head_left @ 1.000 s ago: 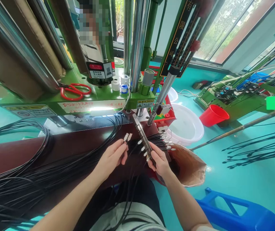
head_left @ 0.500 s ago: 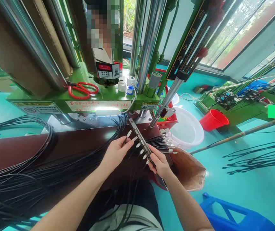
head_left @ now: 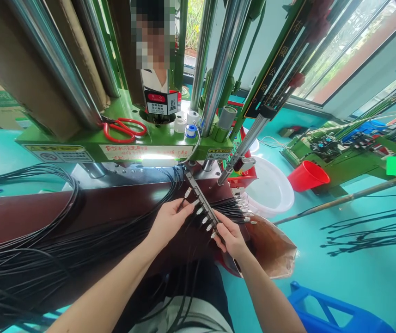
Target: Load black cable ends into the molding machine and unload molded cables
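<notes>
Head view: your left hand [head_left: 168,221] pinches a metal cable plug [head_left: 195,202] at the slotted fixture bar [head_left: 203,206]; your right hand [head_left: 231,237] grips the bar's near end over the worktop [head_left: 31,215]. Risk: a skewed plug may slip its slot; loose black cables [head_left: 45,259] could snag your wrist.

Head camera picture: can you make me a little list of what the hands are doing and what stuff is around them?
Left hand: pinches a cable's metal connector against the metal bar
Right hand: grips the bar's near end
Bar: slanted, with several connectors along its side
Black cables: big bundle over the brown bench
Red scissors: on the green machine
Red cup: tipped on the teal floor
</notes>
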{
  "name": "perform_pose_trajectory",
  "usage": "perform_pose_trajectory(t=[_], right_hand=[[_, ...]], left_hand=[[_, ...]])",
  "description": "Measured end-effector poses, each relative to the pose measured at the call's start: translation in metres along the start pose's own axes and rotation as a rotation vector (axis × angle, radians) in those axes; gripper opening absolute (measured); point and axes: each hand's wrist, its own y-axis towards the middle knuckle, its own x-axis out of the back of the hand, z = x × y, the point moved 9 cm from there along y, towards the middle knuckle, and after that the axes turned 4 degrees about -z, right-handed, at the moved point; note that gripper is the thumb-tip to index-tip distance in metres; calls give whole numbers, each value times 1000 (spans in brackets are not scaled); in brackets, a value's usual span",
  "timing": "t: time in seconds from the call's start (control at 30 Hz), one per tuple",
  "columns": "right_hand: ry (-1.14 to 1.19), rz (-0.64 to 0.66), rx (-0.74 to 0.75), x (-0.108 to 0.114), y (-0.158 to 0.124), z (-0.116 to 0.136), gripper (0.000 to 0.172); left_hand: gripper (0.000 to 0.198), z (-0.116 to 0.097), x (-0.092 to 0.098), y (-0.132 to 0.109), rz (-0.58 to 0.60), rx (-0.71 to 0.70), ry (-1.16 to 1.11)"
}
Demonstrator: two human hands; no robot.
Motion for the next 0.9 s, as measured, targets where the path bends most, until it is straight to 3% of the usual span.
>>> perform_pose_trajectory(t=[0.27,0.53,0.7,0.9], right_hand=[[-55,37,-33,-10,2,-1,47],[-7,-20,-72,-1,3,-4,45],[-25,-25,-71,1,4,-1,46],[-70,21,-87,-3,4,1,48]], left_hand=[[30,0,6,6,-4,-47,89],[32,-3,24,10,-52,-43,-58],[35,4,13,8,60,-4,63],[36,0,10,9,75,-44,113]])
